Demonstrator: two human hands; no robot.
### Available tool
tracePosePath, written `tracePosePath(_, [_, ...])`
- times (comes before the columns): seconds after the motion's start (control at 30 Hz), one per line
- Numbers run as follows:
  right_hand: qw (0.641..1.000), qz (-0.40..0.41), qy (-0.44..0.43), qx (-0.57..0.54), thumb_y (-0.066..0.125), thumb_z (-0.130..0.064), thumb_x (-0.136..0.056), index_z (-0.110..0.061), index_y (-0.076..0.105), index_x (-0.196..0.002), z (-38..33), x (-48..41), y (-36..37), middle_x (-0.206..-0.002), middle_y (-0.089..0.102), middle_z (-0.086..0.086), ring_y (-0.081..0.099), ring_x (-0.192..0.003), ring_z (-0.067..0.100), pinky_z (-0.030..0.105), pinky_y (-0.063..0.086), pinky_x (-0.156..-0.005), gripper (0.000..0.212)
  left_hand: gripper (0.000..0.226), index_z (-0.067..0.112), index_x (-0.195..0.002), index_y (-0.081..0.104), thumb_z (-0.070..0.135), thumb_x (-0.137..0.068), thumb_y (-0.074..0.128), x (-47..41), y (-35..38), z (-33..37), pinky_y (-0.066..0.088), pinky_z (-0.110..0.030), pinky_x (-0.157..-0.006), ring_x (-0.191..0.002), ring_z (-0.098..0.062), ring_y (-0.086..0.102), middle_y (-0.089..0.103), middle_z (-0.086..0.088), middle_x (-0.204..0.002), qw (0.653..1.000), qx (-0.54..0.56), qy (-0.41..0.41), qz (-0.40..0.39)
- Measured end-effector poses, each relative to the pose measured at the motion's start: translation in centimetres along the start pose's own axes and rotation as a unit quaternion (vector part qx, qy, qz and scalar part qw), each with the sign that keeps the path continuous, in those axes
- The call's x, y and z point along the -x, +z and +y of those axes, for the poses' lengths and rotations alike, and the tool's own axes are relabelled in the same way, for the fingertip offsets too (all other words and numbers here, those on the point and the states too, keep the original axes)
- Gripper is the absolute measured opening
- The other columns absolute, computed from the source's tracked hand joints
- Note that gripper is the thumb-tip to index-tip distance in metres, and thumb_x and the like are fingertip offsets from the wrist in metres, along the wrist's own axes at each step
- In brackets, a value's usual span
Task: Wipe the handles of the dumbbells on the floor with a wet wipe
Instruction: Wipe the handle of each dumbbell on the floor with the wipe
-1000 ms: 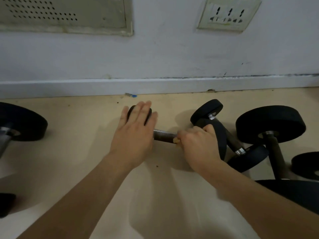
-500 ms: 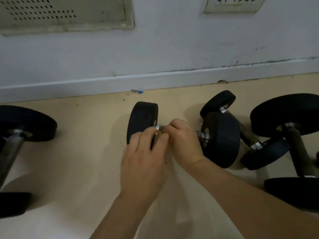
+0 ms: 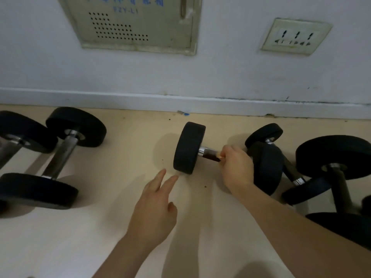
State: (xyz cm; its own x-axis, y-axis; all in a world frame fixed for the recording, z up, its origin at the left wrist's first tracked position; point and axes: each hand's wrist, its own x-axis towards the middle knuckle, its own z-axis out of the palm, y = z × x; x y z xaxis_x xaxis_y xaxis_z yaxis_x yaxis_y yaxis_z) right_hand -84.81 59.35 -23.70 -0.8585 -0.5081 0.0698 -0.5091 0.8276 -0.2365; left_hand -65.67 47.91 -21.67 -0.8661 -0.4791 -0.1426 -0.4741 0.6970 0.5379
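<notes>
A black dumbbell lies across the beige floor near the wall. My right hand is closed around the right part of its dark handle. Any wipe inside that fist is hidden, so I cannot tell whether it holds one. My left hand hovers low over the floor, just in front of the dumbbell's left weight. Two of its fingers point forward and it holds nothing. It does not touch the dumbbell.
Two large dumbbells lie at the left. Several more dumbbells crowd the right side, one touching the held dumbbell's right weight. A white skirting board and wall with a metal vent panel and a socket close off the far side.
My left hand has pulled back off the dumbbell's left weight toward me. My right hand has slid right along the handle, baring its left part. The view has tilted up and shifted left.
</notes>
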Motion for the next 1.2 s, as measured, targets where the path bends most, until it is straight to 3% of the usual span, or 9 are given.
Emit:
tracePosePath(0.1, [0.991,-0.134,-0.016,-0.027,0.052,-0.012,-0.090,-0.017,0.061,-0.086,-1.0,3.8,2.0,-0.087,0.061,0.002,0.061,-0.081,0.020,0.033,0.052,-0.073,0.011,0.062,0.039,-0.146,0.026,0.017,-0.093,0.050,2.4,-1.8,-0.1,0.024,-0.018,-0.108,-0.142,-0.008,0.016,0.008,0.014,-0.158,1.000,-0.002,0.003,-0.006])
tracePosePath(0.2, [0.946,-0.146,0.082,-0.279,0.065,-0.013,-0.085,-0.018,0.062,-0.068,-3.9,8.6,3.0,-0.070,0.064,0.000,0.061,-0.068,0.016,0.032,0.053,-0.065,0.018,0.056,0.042,-0.142,0.033,0.018,-0.093,0.048,5.5,-4.1,-1.3,0.019,-0.011,-0.105,-0.138,-0.001,0.023,0.019,0.021,-0.154,0.999,0.014,-0.015,0.043])
tracePosePath(0.37, [0.648,-0.323,0.251,-0.642,0.057,-0.001,-0.090,0.002,0.062,-0.093,-10.8,11.9,0.5,-0.082,0.068,0.017,0.066,-0.082,0.029,0.036,0.052,-0.071,0.006,0.043,0.038,-0.118,0.061,0.013,-0.083,0.062,14.3,-6.6,-5.2,0.038,-0.014,-0.095,-0.115,0.000,0.050,0.054,0.022,-0.125,0.987,0.002,-0.091,0.135])
tracePosePath(0.5, [0.552,-0.380,0.249,-0.699,0.053,0.006,-0.089,-0.003,0.060,-0.091,-15.8,13.3,-1.7,-0.078,0.068,0.017,0.066,-0.073,0.027,0.028,0.053,-0.059,0.012,0.042,0.030,-0.093,0.073,0.012,-0.058,0.086,22.1,-7.3,-9.3,0.046,-0.029,-0.077,-0.096,-0.020,0.064,0.069,0.009,-0.107,0.956,-0.060,-0.198,0.209])
tracePosePath(0.63, [0.548,-0.440,0.229,-0.673,0.056,0.003,-0.089,-0.007,0.060,-0.092,-20.0,15.9,-2.8,-0.071,0.067,0.011,0.063,-0.059,0.019,0.019,0.046,-0.045,0.012,0.049,0.036,-0.113,0.062,0.051,-0.068,0.074,28.2,-6.6,-10.3,0.047,-0.038,-0.083,-0.119,-0.026,0.051,0.054,0.010,-0.129,0.936,-0.098,-0.316,0.125])
tracePosePath(0.77, [0.577,-0.499,0.200,-0.615,0.058,-0.006,-0.091,-0.009,0.061,-0.095,-22.9,19.4,-2.1,-0.075,0.062,0.010,0.055,-0.051,0.013,0.016,0.039,-0.039,0.006,0.088,0.049,-0.139,0.017,0.071,-0.065,0.060,32.0,-4.9,-9.6,0.037,-0.042,-0.103,-0.138,-0.018,0.018,0.012,0.013,-0.151,0.920,-0.086,-0.381,-0.005])
tracePosePath(0.83, [0.580,-0.532,0.190,-0.588,0.058,-0.013,-0.092,-0.006,0.064,-0.097,-23.7,21.0,-1.7,-0.082,0.064,0.012,0.053,-0.057,0.013,0.017,0.040,-0.044,0.010,0.091,0.046,-0.140,0.014,0.048,-0.069,0.072,33.5,-4.5,-9.8,0.044,-0.034,-0.093,-0.128,-0.022,0.037,0.024,0.003,-0.149,0.909,-0.054,-0.411,0.037])
tracePosePath(0.97, [0.557,-0.623,0.115,-0.536,0.063,-0.024,-0.090,-0.005,0.069,-0.099,-24.8,23.3,-1.3,-0.087,0.066,0.010,0.051,-0.068,0.013,0.021,0.040,-0.060,0.022,0.045,0.041,-0.116,0.038,0.032,-0.080,0.063,34.6,-4.6,-10.6,0.047,-0.029,-0.065,-0.078,-0.018,0.057,0.061,0.009,-0.095,0.903,-0.061,-0.409,0.119])
tracePosePath(1.2, [0.749,-0.538,-0.185,-0.339,0.053,-0.022,-0.095,-0.017,0.068,-0.108,-25.5,25.7,1.5,-0.095,0.069,-0.003,0.062,-0.084,0.009,0.021,0.047,-0.079,0.021,0.036,0.034,-0.106,0.050,0.035,-0.075,0.068,30.9,-4.3,-9.1,0.047,-0.027,-0.065,-0.079,-0.014,0.055,0.060,0.010,-0.091,0.930,-0.024,-0.318,0.184])
